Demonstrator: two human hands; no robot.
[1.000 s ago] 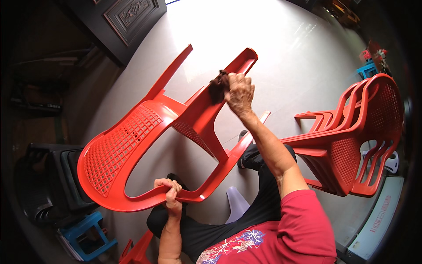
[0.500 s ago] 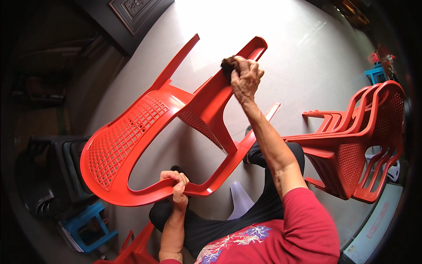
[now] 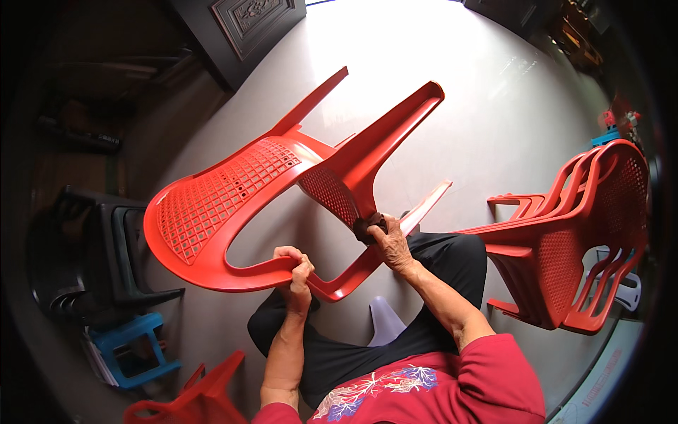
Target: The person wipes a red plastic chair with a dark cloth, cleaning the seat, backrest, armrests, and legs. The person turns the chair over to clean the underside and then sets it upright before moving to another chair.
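Note:
A red plastic chair (image 3: 233,198) lies tipped on its side across my lap, its legs pointing away from me. My left hand (image 3: 295,271) grips the chair's armrest rail at its near edge. My right hand (image 3: 387,239) presses a small dark brown cloth (image 3: 367,226) against the base of one leg, where it meets the seat. My legs in black trousers are under the chair.
A stack of red chairs (image 3: 572,233) stands on the right. Dark chairs (image 3: 106,247) and a blue stool (image 3: 134,350) are at the left. Part of another red piece (image 3: 191,399) is at the bottom left. A pale grey floor (image 3: 480,120) stretches ahead to a dark door (image 3: 247,28).
My right hand with the cloth has slid down the chair leg from near its tip to its base by the seat. The chair has turned slightly; my left hand keeps its grip.

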